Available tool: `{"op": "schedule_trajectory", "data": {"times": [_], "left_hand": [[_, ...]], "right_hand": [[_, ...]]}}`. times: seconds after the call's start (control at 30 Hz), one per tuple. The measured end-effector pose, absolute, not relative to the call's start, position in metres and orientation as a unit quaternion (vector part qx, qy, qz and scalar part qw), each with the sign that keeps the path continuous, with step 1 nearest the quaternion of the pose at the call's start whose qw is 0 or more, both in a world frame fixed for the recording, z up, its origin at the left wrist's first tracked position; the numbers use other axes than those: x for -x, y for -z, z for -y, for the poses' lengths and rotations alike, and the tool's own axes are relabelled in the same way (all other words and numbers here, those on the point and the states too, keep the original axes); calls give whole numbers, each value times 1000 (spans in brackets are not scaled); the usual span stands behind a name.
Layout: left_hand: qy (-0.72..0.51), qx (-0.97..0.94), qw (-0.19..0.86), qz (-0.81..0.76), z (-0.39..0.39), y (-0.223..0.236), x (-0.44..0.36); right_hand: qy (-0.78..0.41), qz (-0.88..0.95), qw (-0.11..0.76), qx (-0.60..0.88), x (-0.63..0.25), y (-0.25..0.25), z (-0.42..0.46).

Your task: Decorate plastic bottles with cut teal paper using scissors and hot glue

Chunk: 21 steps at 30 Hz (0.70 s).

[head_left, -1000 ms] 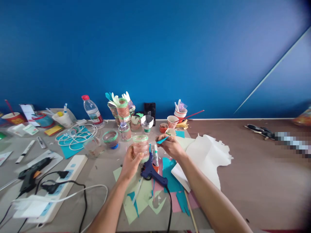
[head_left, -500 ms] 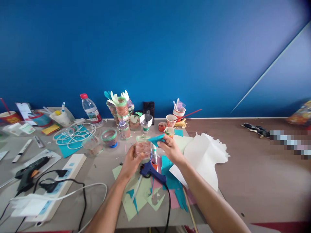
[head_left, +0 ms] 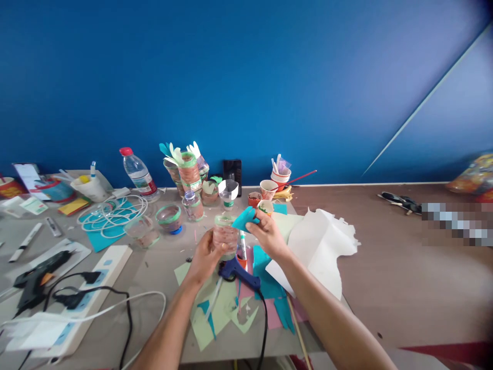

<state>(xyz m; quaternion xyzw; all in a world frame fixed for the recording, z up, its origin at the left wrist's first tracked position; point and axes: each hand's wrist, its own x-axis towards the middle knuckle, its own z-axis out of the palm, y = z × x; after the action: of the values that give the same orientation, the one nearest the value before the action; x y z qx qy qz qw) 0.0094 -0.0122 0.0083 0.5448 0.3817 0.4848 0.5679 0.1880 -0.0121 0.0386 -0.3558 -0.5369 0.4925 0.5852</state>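
Teal paper beside cup rim, narrow gap between hands, wall beyond

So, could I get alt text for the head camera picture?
A person's left hand holds a green-rimmed clear plastic container; the right hand pinches teal paper beside its rim. Below, a blue glue gun sits among paper scraps.

at the back edge of the table, a bottle stands left of stacked cups; toward the front edge, a power strip lies left of paper sheets.
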Motion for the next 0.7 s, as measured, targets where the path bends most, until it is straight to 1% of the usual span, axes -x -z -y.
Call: {"op": "schedule_trajectory", "data": {"times": [0.1,0.23,0.3,0.4,0.53,0.7], "left_hand": [[-479,-547,569,-385,12,-7,-9],[-477,-565,553,-384,12,-5,-8],[-476,-571,545,-387,12,-4,-8],[-475,-569,545,-392,12,-6,-8],[-472,-567,551,-390,13,-7,-9],[-468,-565,560,-385,13,-6,-9]], "right_hand": [[-482,550,589,344,-190,-39,13],[-403,593,598,357,-193,-38,10],[-388,595,605,359,-194,-36,9],[-438,562,611,345,-192,-34,9],[-521,521,597,318,-189,-35,12],[-526,517,597,316,-189,-39,13]]}}
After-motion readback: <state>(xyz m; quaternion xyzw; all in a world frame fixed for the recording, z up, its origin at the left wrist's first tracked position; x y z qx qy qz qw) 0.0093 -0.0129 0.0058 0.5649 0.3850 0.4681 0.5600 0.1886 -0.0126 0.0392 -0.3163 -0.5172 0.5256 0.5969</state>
